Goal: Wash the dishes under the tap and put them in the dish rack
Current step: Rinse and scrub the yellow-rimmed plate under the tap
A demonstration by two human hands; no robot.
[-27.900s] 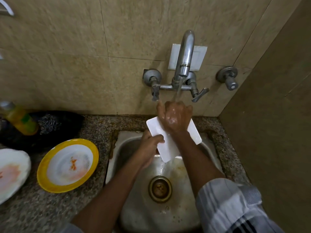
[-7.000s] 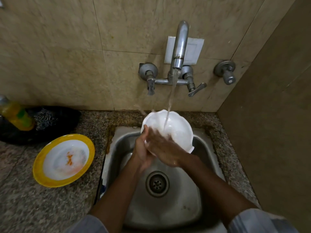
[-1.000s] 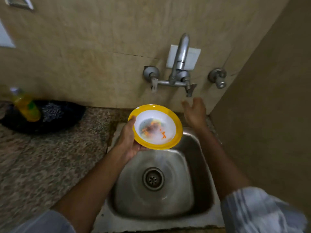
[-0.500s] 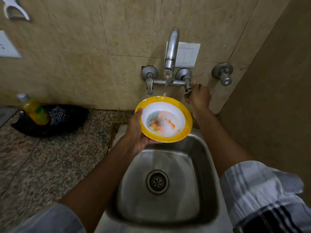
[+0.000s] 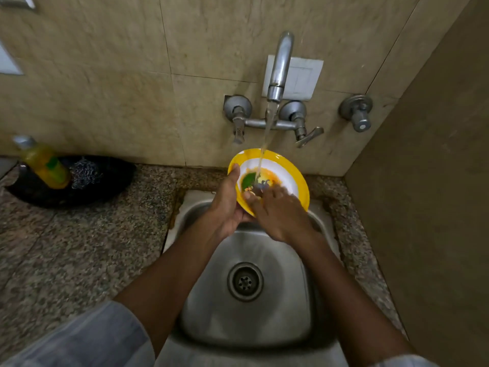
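Half a second before, your right hand was up at the tap lever and only a thin trickle reached the dish. At this moment the water ran in a full stream from the tap and struck the middle of the yellow-rimmed bowl, and your right hand had come down onto the bowl. Its fingers lay fairly straight and close together, pressed flat against the white inside, rubbing at orange and green food residue. Your left hand gripped the bowl's near-left rim, thumb over the edge and fingers curled beneath, tilting it toward you. The bowl sat directly below the tap, above the back edge of the steel sink, not resting on anything.

By my reading, the rinse of this dish had just begun; the residue was not yet gone, and racking was to come. No dish rack was visible.

Left of the sink ran a speckled granite bench. At its far left, against the wall, a dark tray held a yellow bottle and a metal scrubber. Beige tiles rose behind the tap, and a plain brown wall closed in right of the sink.
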